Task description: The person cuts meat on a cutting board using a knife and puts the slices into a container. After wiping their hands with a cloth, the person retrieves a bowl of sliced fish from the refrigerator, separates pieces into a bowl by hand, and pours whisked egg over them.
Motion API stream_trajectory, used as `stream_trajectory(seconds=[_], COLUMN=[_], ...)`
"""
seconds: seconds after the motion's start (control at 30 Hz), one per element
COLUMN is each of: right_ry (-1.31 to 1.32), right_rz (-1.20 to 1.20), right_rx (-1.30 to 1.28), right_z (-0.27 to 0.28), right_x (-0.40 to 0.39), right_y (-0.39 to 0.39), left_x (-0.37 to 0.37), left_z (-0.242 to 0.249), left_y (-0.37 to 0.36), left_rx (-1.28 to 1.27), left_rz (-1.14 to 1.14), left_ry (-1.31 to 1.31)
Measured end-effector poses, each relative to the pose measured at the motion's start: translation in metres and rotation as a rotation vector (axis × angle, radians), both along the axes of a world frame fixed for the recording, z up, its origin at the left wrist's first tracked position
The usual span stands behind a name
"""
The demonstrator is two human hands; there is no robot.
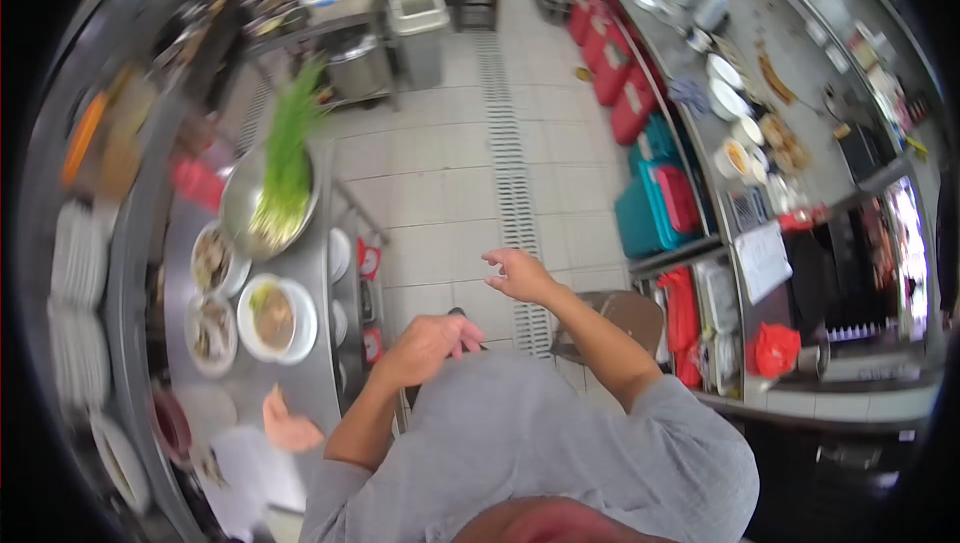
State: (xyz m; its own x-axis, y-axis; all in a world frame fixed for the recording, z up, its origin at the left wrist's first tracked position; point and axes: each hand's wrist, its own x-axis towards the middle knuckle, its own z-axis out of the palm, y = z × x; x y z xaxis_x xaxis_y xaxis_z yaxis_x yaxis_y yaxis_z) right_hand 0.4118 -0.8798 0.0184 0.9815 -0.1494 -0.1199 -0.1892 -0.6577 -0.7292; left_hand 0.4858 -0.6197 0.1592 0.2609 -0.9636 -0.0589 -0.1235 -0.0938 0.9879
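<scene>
My left hand (432,346) is held low in front of my grey shirt, its fingers loosely stretched and nothing seen in it. Further forward and to the right, my right hand (520,275) hangs over the tiled floor with thumb and fingers apart, also holding nothing. Neither one touches any object. The steel table (312,343) at left is nearest to my left hand. On it stand a bowl of soup (273,318) on a white plate (305,318), two plates of food (212,338), and a metal bowl (238,205) with long green stalks (287,153).
A floor drain (505,163) runs up the aisle. Close by on the right is a brown stool (625,321). Red containers (632,108) and a teal box (645,208) sit under the right counter (690,103). A grey bin (420,53) stands ahead.
</scene>
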Motion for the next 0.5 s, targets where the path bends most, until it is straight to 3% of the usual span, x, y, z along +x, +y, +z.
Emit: stream_trajectory(seconds=[0.07,0.2,0.37,0.47,0.5], right_ry=[0.014,0.126,0.159,0.096,0.114], right_rz=[-0.081,-0.491,-1.014,-1.17,-1.236], right_rx=[-0.145,-0.043,0.126,0.166,0.231], right_z=[-0.035,-0.05,-0.065,-0.102,-0.112], right_x=[-0.008,-0.062,-0.123,-0.143,-0.141], right_y=[-0.043,-0.107,-0.15,-0.175,-0.193], left_x=[0.047,0.124,0.162,0.182,0.192], left_z=[0.004,0.034,0.02,0.003,-0.001], left_y=[-0.05,-0.168,-0.324,-0.411,-0.441], left_rx=[0.012,0.109,0.019,-0.194,-0.13], left_rz=[-0.086,-0.284,-0.526,-0.743,-0.766], left_ry=[0.016,-0.153,-0.109,-0.242,-0.237])
